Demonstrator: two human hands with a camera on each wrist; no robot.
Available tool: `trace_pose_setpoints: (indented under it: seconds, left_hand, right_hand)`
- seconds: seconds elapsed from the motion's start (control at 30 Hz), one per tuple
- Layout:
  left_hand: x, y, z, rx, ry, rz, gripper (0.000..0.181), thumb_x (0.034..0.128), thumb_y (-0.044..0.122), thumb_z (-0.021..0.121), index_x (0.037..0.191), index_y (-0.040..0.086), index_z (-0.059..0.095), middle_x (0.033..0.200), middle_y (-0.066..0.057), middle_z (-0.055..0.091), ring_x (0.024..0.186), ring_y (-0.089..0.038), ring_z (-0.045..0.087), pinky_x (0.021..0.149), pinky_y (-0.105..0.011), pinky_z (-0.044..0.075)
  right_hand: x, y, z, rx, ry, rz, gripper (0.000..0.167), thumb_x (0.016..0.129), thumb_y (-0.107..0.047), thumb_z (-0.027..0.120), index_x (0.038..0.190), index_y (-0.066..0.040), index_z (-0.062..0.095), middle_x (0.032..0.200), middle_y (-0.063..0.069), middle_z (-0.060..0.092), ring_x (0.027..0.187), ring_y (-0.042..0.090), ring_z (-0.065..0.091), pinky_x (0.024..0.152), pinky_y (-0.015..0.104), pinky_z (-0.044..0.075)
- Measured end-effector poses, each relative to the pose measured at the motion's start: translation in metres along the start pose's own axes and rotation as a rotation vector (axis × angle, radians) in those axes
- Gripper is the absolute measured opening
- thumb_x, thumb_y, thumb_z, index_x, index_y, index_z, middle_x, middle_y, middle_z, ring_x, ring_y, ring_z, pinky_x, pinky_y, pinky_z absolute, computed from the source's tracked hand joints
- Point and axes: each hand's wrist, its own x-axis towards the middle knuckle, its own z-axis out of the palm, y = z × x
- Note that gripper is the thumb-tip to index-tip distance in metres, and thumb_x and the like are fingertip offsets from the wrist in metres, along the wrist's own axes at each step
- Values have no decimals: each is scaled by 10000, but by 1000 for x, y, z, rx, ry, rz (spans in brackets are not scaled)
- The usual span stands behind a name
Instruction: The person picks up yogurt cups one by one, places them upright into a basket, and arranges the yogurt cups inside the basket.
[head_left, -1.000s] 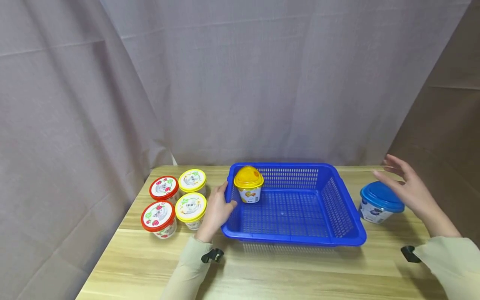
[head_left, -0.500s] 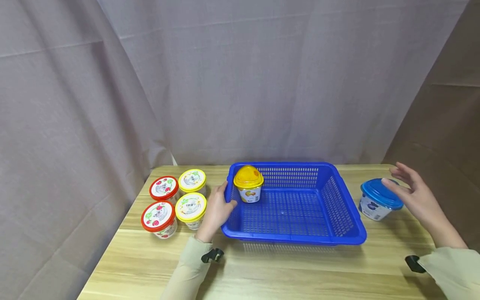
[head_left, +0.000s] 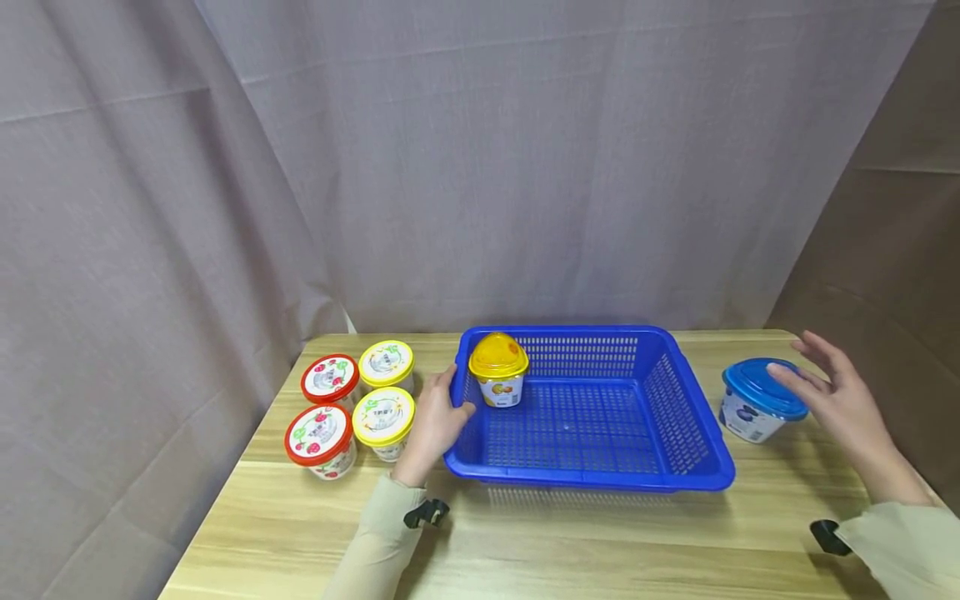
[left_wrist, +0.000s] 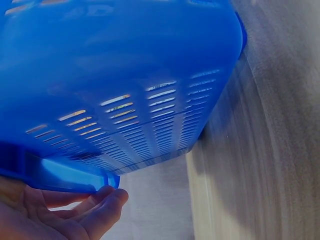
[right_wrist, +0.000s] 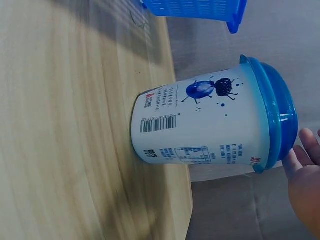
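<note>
My left hand (head_left: 435, 423) grips the left rim of a blue plastic basket (head_left: 585, 479), thumb over the inner side. In the left wrist view the fingertips (left_wrist: 112, 200) curl at the rim beside the slotted wall. A tub with a yellow domed lid (head_left: 498, 357) stands inside the basket at its left end. To the right of the basket, a white tub with a blue lid (head_left: 757, 400) stands upright on the table. Beside its lid is my right hand (head_left: 847, 408), fingers loosely bent. The right wrist view shows its fingertips close to the lid; contact is unclear.
Left of the basket stand two red-lidded tubs (head_left: 318, 433) and two yellow-lidded tubs (head_left: 383, 414), grouped together. The wooden table (head_left: 570, 550) ends at a grey curtain (head_left: 525, 167) behind, with a brown cloth (head_left: 892, 275) at the right.
My right hand has moved slightly rightward and down from above the blue-lidded tub to beside its lid. That tub has turned a little. The left hand keeps its hold on the basket.
</note>
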Motion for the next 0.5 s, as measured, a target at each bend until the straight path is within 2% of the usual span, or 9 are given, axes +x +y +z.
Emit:
trace_pose_setpoints:
  seconds: [0.13, 0.33, 0.47, 0.5]
  left_hand:
    - [0, 1, 0, -3, 0, -3, 707, 802, 30, 740, 1446, -82, 471, 1337, -310, 545, 1192, -431, 559, 1048, -534, 440]
    - [1, 2, 0, -5, -3, -6, 704, 807, 30, 741, 1447, -80, 471, 1339, -311, 542, 1185, -427, 564, 1043, -532, 446]
    - [1, 3, 0, -2, -2, -11, 704, 804, 38, 738, 1445, -80, 473, 1338, -307, 544, 1187, -423, 564, 1044, -528, 446]
    - [1, 3, 0, -5, -3, -11, 702, 805, 33, 739, 1444, -83, 473, 1338, -309, 543, 1190, -425, 562, 1045, -531, 444]
  right_hand:
    - [1, 1, 3, 16, 8, 4, 799, 1030, -349, 567, 1627, -323, 38, 1689, 88, 82, 1477, 476, 108, 1177, 611, 91]
    - [1, 4, 7, 36, 0, 31, 857, 1015, -385, 589, 1621, -334, -15, 1695, 30, 25, 1503, 423, 12, 1155, 656, 48]
    - [0, 8, 9, 34, -9, 28, 883, 1012, -385, 598, 1619, -323, -40, 1694, 23, -9, 1515, 366, -36, 1185, 588, 20]
    - [-1, 9, 9, 31, -12, 25, 889, 1012, -379, 601, 1619, -314, -45, 1694, 29, -13, 1517, 356, -40, 1203, 532, 17]
